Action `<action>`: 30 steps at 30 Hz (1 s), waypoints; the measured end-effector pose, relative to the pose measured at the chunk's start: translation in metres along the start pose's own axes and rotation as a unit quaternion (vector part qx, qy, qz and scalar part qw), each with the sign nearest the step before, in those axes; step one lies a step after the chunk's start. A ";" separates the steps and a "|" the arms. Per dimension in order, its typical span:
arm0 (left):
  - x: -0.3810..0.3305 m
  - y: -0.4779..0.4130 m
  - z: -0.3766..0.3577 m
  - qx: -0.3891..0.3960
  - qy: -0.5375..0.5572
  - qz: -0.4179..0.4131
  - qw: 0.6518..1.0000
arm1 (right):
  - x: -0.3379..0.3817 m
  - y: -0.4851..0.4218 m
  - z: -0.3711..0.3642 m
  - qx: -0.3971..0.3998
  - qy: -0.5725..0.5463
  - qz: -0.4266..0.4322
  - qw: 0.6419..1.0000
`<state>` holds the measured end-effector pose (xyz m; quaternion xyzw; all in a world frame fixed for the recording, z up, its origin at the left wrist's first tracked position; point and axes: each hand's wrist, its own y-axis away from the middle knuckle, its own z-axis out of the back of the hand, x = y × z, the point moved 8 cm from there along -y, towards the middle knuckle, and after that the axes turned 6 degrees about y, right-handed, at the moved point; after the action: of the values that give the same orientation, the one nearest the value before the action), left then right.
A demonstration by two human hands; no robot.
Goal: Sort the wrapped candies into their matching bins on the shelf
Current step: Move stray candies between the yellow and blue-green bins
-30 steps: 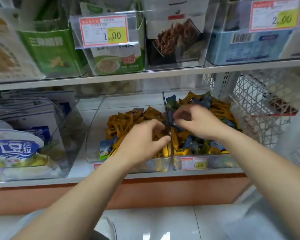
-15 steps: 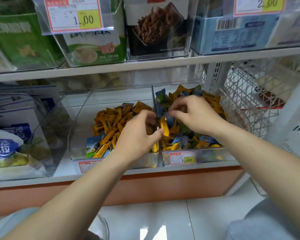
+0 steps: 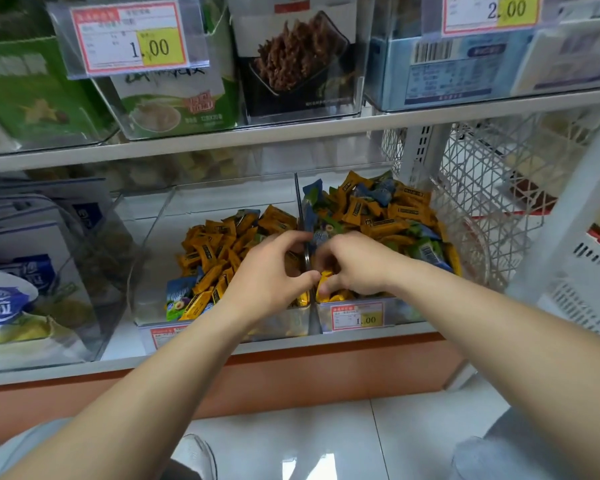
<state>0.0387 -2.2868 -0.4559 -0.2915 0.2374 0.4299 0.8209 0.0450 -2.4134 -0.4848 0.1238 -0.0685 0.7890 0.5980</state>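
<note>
Right hand [image 3: 357,265] dropped forward to the front edge of the right bin [image 3: 406,313], pinching a yellow candy [image 3: 326,277] just beside the divider [image 3: 300,202]. Left hand [image 3: 267,275] curls just across it over the left bin [image 3: 160,237]; cannot tell what its grip holds. Matching yellow pile [image 3: 215,247] lies leftward, that hand nearer.

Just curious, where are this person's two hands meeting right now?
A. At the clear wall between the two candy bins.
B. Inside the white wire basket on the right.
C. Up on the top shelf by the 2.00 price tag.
A: the left hand and right hand are close together on either side of the clear divider, and the right one pinches a yellow candy.
</note>
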 end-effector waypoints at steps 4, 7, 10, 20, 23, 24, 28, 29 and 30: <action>-0.005 0.000 0.001 -0.006 -0.015 -0.020 1.000 | -0.011 0.013 0.044 -0.122 -0.092 -0.025 0.988; -0.028 0.001 0.006 -0.033 0.022 -0.085 0.996 | -0.017 0.027 0.066 -0.198 -0.298 -0.029 0.933; -0.040 0.002 0.017 -0.076 0.039 -0.123 0.989 | -0.005 0.029 0.047 -0.111 -0.451 -0.008 0.885; 0.049 0.005 0.030 -0.014 -0.084 0.072 0.994 | 0.011 0.037 -0.014 0.143 0.008 0.076 0.987; 0.052 0.012 0.013 0.030 -0.109 0.075 0.991 | 0.012 0.035 -0.011 0.115 0.011 0.089 0.989; 0.051 0.013 0.010 0.032 -0.112 0.072 0.991 | 0.010 0.035 -0.011 0.115 0.007 0.083 0.990; 0.048 0.015 0.006 0.040 -0.111 0.057 0.991 | 0.003 0.038 -0.010 0.121 0.042 0.069 0.989; 0.047 0.016 0.006 0.043 -0.110 0.054 0.992 | 0.004 0.038 -0.013 0.130 0.063 0.072 0.987; 0.046 0.016 0.005 0.044 -0.106 0.052 0.992 | 0.004 0.038 -0.016 0.141 0.073 0.072 0.985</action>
<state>0.0494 -2.2496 -0.4859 -0.1951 0.1825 0.4897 0.8300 0.0053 -2.4161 -0.4970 0.1437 0.0785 0.8388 0.5193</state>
